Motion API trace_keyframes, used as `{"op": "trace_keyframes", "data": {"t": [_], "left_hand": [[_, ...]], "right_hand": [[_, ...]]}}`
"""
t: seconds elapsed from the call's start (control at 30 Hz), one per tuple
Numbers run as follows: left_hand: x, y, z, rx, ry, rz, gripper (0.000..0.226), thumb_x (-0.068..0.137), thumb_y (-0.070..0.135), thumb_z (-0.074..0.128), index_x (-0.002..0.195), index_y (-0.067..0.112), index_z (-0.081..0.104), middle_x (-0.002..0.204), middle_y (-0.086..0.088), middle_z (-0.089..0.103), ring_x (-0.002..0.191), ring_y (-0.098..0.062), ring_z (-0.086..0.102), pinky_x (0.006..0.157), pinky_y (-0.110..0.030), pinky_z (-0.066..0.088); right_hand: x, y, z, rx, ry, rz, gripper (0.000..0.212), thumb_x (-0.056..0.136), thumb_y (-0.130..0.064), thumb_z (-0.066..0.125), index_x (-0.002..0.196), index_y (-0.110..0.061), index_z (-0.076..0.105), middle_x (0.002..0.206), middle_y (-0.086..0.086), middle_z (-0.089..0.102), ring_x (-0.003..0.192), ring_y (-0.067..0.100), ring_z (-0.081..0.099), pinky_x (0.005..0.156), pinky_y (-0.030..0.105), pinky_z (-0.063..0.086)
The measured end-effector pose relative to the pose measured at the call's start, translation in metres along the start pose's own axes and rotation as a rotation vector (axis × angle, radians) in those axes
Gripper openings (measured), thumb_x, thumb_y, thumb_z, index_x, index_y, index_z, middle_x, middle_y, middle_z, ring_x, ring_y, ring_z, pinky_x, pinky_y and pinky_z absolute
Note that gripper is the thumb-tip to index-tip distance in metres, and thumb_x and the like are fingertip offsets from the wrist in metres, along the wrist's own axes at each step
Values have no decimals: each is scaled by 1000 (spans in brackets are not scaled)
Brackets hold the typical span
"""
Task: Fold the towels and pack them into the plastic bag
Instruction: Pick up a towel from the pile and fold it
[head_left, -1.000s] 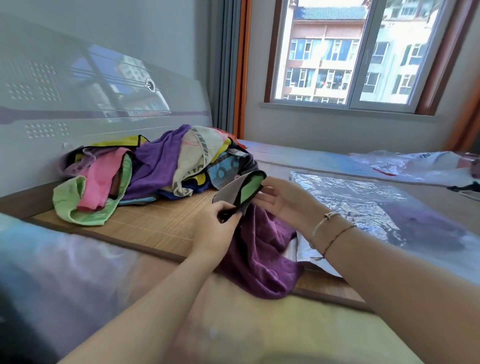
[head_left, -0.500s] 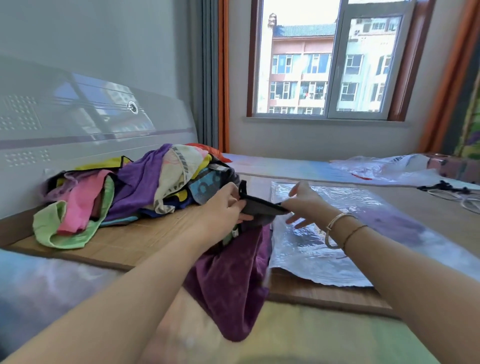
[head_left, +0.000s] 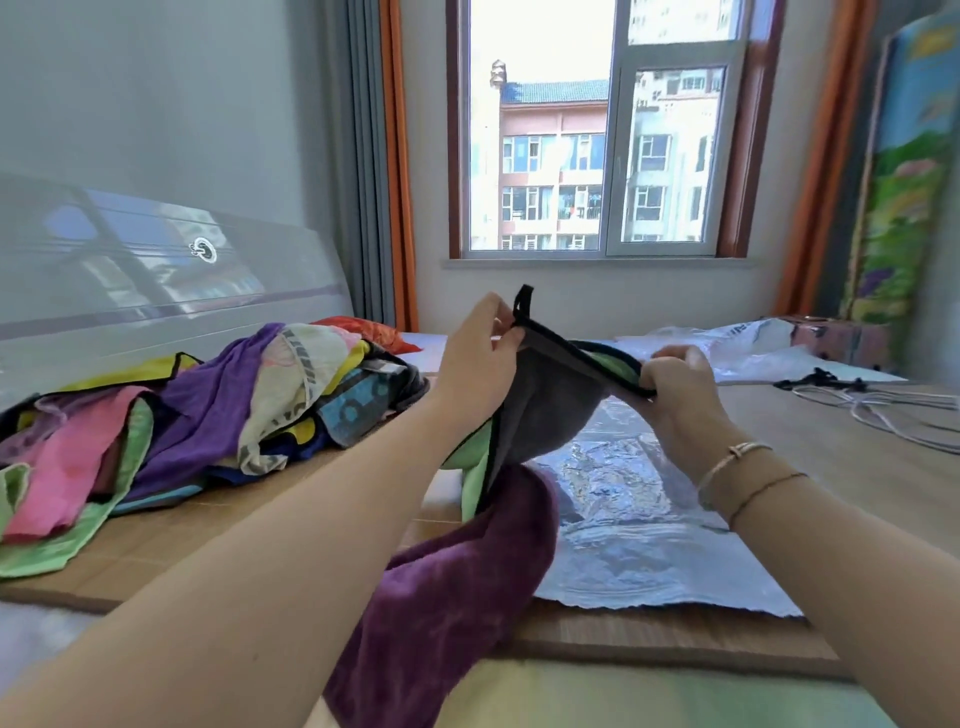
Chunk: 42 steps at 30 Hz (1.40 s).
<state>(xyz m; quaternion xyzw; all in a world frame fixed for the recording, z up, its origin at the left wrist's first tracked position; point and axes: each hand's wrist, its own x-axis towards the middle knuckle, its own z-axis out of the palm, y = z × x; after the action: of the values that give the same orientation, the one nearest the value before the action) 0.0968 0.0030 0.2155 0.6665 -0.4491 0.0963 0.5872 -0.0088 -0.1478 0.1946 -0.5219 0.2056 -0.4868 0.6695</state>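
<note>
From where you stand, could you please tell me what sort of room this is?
Most likely a home bedroom: a glossy headboard against the wall, a bamboo bed mat under the towel pile, and a curtained window.

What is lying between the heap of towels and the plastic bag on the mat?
In the head view, between the heap and the bag lies a dark purple towel; above it both hands hold up a grey towel.

bright daylight from the window (head_left: 597, 156); glare on the plastic bag (head_left: 639, 519); wide-angle bending and softness at edges.
</note>
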Motion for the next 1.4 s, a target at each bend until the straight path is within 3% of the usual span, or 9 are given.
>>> {"op": "trace_keyframes", "data": {"t": [0.23,0.4,0.5,0.6,0.77,0.97,1.17,1.3,1.4], "left_hand": [[-16,-2,28,-65,-258,-148,11,94,10,55,88,18,51,106,-18,65,99,-33,65,93,-41,50],[-47,-14,5,90,-614,-236,34,70,1,63,98,19,63,91,-2,63,81,-19,60,87,-41,52],[-58,-25,-14,325,-640,-286,31,72,1,69,91,25,70,79,6,60,73,-12,54,75,-29,50],[-60,-37,-40,403,-504,-298,13,78,16,77,88,23,73,81,2,66,76,-15,60,75,-26,51],[-50,-37,-78,147,-209,-379,10,90,21,67,82,14,69,77,-6,65,65,-13,62,73,-25,57],[-52,-9,-99,-159,-51,-371,7,95,20,59,101,18,62,102,-5,70,77,-19,74,76,-31,60],[-55,36,-140,-371,105,-301,34,99,24,53,125,3,52,114,-15,66,85,-31,73,72,-30,61],[-47,68,-172,-422,234,-156,26,99,27,53,116,7,55,107,-9,69,80,-30,74,66,-25,60],[-39,76,-194,-432,341,-147,17,97,28,57,102,12,56,97,-5,69,70,-25,74,59,-22,58]], "right_hand": [[-13,2,-49,-949,-374,280,27,87,-22,66,104,-9,49,86,12,63,61,18,59,52,26,54],[-26,31,-45,-1567,-525,-75,22,89,-29,55,78,-10,54,69,7,65,57,20,63,51,27,49],[-26,44,-39,-1384,-489,-33,17,89,-21,48,89,-6,56,66,9,68,50,20,69,64,40,59],[-18,33,-38,-1065,-271,-45,15,87,-14,53,95,-1,51,84,16,68,54,24,70,50,35,57],[-19,-3,-38,-735,-255,218,47,89,-6,55,119,-22,22,102,19,60,50,31,65,44,31,55],[-44,-27,-19,-614,-374,145,43,89,8,45,120,-21,45,91,16,54,44,26,57,43,32,54],[-73,-70,8,249,-491,96,45,82,15,21,97,5,62,111,23,51,96,42,59,71,37,61],[-86,-100,27,206,-523,-119,52,77,11,25,103,-5,67,117,16,63,112,30,58,91,40,54],[-88,-106,40,34,-435,-269,52,84,14,33,107,-15,70,119,10,64,108,26,62,87,31,55]]}}
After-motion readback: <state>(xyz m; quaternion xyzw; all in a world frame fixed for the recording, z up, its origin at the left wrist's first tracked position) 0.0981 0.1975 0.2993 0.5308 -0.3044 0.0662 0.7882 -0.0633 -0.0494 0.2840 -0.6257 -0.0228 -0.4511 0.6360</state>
